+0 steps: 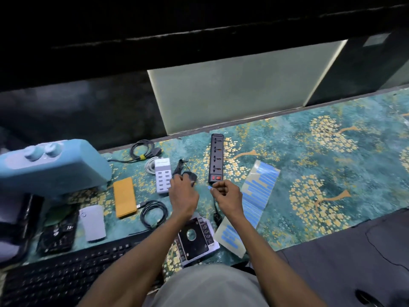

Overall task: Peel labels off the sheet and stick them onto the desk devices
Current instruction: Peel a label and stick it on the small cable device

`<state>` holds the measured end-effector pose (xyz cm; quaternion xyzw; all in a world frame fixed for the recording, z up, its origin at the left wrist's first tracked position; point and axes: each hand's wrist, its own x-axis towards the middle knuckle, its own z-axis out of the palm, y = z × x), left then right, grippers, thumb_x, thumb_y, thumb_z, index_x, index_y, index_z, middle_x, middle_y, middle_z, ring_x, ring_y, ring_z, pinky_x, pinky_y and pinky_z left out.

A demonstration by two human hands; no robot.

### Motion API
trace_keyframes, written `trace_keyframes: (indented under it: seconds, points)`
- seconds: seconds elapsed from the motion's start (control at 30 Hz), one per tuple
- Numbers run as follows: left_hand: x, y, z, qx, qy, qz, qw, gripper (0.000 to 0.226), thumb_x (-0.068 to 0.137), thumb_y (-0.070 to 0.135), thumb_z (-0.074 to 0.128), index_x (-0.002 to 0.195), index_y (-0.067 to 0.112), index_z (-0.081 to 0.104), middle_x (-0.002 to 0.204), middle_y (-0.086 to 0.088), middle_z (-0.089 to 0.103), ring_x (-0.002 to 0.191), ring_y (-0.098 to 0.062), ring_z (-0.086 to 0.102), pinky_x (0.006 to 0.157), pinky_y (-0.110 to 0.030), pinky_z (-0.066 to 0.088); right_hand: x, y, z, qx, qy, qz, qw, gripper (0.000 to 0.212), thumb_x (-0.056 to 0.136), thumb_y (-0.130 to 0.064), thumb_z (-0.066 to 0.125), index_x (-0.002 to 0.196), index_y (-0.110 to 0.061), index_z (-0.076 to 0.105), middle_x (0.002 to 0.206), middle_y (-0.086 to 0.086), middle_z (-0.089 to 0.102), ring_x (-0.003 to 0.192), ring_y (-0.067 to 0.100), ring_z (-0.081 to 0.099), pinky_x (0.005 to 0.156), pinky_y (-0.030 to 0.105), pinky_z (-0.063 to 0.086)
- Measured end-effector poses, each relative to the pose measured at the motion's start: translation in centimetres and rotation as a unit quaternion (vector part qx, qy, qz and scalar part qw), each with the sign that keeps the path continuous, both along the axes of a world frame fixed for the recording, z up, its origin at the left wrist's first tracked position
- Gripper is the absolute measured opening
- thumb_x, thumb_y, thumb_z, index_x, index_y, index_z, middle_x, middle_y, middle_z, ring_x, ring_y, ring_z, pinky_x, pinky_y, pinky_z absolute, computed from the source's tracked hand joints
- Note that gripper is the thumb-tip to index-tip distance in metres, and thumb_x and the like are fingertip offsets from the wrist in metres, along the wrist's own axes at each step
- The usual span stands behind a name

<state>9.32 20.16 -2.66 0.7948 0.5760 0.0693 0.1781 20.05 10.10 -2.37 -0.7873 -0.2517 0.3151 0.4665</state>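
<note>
1. The right hand is curled nearly into a fist, pinching a small blue label between thumb and forefinger, just in front of the near end of the power strip.
2. The left hand is cupped over a small black mouse, its fingers wrapped around the rounded body.
3. The power strip is a long, dark, rigid bar with four sockets in a row and two red switches at its near end.
4. A curled label sheet lies right of the right hand: glossy beige backing with narrow blue strips in rows. A second, smaller sheet lies nearer, beside the right forearm.
5. Everything rests on a counter covered in a teal cloth with golden blossom trees.
6. Left of the mouse stands a pale grey charging hub with a grid of ports, then a flat orange rectangular pack with a grainy surface.
7. A coiled black cable lies just left of the left forearm; a black keyboard and a smooth light-blue box with two knobs sit at the left.
</note>
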Motion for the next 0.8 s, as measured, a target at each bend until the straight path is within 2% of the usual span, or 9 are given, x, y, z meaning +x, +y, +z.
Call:
trace_keyframes:
  seconds: [0.1,0.27,0.33,0.4,0.47,0.57,0.6,0.67,0.8]
  points:
    - [-1.2,2.0,-0.1,-0.038,0.099,-0.034,0.994,0.055,0.089,0.039,0.067,0.132,0.012,0.045,0.132,-0.016,0.047,0.120,-0.034,0.045,0.093,-0.044,0.046,-1.1,1.5,0.0,0.006,0.020,0.031,0.999,0.011,0.094,-0.022,0.074,0.102,-0.015,0.072,0.092,0.002,0.071,0.089,0.019,0.068,0.082,0.039,0.059]
    - [-0.3,2.9,-1.0,-0.068,0.116,-0.067,0.989,0.065,0.086,0.043,0.071,0.133,0.008,0.045,0.132,-0.018,0.050,0.124,-0.034,0.045,0.096,-0.042,0.046,-1.5,2.9,0.2,0.003,0.031,0.038,0.999,0.001,0.092,-0.018,0.075,0.093,-0.018,0.074,0.083,0.001,0.071,0.082,0.019,0.070,0.076,0.041,0.062]
    - [-0.4,3.2,-1.4,-0.090,0.058,-0.052,0.993,0.061,0.085,0.042,0.069,0.130,0.007,0.048,0.128,-0.017,0.054,0.118,-0.034,0.050,0.090,-0.042,0.047,-1.2,3.1,0.1,0.004,0.046,0.024,0.999,0.001,0.092,-0.017,0.075,0.091,-0.018,0.074,0.084,0.004,0.072,0.082,0.022,0.070,0.075,0.041,0.062]
    - [-0.4,3.5,-1.0,-0.178,-0.093,0.016,0.979,0.054,0.083,0.043,0.060,0.123,0.007,0.057,0.121,-0.012,0.060,0.110,-0.034,0.055,0.086,-0.042,0.047,-0.9,3.2,0.2,0.008,0.073,-0.002,0.997,0.001,0.092,-0.017,0.074,0.092,-0.016,0.074,0.085,0.007,0.073,0.082,0.025,0.070,0.073,0.040,0.061]
    - [-0.5,3.5,0.1,-0.311,-0.281,0.123,0.900,0.038,0.084,0.040,0.050,0.098,0.009,0.065,0.100,-0.013,0.065,0.091,-0.030,0.059,0.077,-0.044,0.050,-0.8,3.3,0.3,0.011,0.119,-0.033,0.992,0.004,0.094,-0.015,0.072,0.094,-0.012,0.074,0.088,0.010,0.073,0.083,0.025,0.070,0.069,0.035,0.058]
    - [-1.7,3.2,0.8,-0.513,-0.496,0.242,0.657,0.043,0.093,0.029,0.038,0.099,-0.005,0.064,0.085,-0.024,0.064,0.069,-0.030,0.055,0.064,-0.037,0.046,-1.2,3.5,0.8,0.014,0.195,-0.051,0.979,0.006,0.095,-0.012,0.071,0.095,-0.006,0.073,0.090,0.010,0.072,0.079,0.021,0.068,0.063,0.030,0.055]
    - [-2.2,3.0,0.9,-0.535,-0.532,0.254,0.605,0.048,0.095,0.028,0.034,0.102,-0.010,0.063,0.082,-0.025,0.065,0.068,-0.031,0.053,0.064,-0.037,0.044,-1.3,3.5,1.0,0.015,0.213,-0.045,0.976,0.006,0.094,-0.011,0.072,0.094,-0.005,0.072,0.087,0.010,0.071,0.076,0.020,0.067,0.062,0.030,0.055]
    - [-2.7,2.7,0.7,-0.537,-0.551,0.267,0.580,0.048,0.094,0.026,0.032,0.095,-0.010,0.064,0.075,-0.022,0.066,0.067,-0.032,0.052,0.065,-0.038,0.043,-1.6,3.5,1.1,0.016,0.233,-0.018,0.972,0.003,0.091,-0.007,0.073,0.091,-0.005,0.074,0.082,0.010,0.071,0.073,0.021,0.066,0.064,0.031,0.056]
    - [-2.3,2.3,0.3,-0.521,-0.522,0.288,0.611,0.038,0.091,0.027,0.034,0.078,0.004,0.061,0.070,-0.015,0.060,0.064,-0.027,0.048,0.065,-0.033,0.041,-1.5,3.3,1.2,0.019,0.234,0.027,0.972,0.003,0.085,-0.004,0.079,0.088,-0.004,0.077,0.076,0.012,0.074,0.066,0.022,0.067,0.059,0.028,0.056]
